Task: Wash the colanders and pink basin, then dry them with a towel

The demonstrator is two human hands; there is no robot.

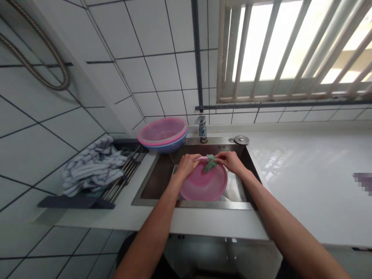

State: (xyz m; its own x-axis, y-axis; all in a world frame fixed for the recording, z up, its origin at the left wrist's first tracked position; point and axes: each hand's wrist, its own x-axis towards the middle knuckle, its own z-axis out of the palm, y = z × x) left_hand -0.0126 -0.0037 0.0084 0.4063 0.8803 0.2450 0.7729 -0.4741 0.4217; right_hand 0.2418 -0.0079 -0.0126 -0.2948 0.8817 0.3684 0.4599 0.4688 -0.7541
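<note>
A leafy green vegetable with a pale pinkish stalk is stretched between my hands, above a pink plastic basin in the steel sink. The stalk end is in my left hand, whose fingers are closed around it. My right hand pinches the leafy end between thumb and fingers. The basin sits in the sink below both hands, and its far rim is partly hidden by them. Exactly which vegetable it is I cannot tell.
Stacked pink and blue basins stand behind the sink's left corner. A faucet rises at the back, with a metal drain strainer to its right. Left lies a striped cloth on a rack. White counter extends right.
</note>
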